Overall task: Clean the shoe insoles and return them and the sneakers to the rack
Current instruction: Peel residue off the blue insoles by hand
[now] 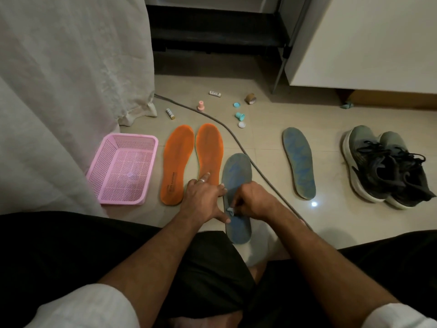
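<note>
1. Head view: a blue-grey insole [237, 176] lies flat on the tiled floor [264, 147] just in front of the person's knees, long axis running away from the person, toe end at the far side, heel end nearest.
2. The left hand [203, 200] rests with fingers [218, 189] spread and straight, fingertips pressing the insole's left edge; one finger with a ring lies on the nearer orange insole [209, 152].
3. The right hand [252, 201] has its fingers curled tight, pinching a small pale-blue wipe [230, 210] against the insole's middle.
4. A second orange insole [176, 162] lies beside the first, both lengthwise, toes away.
5. The other blue-grey insole [299, 162] lies well to the right, toe away, slightly slanted.
6. A pair of grey sneakers [383, 164] stands farther right; a pink basket [123, 169] sits left.
</note>
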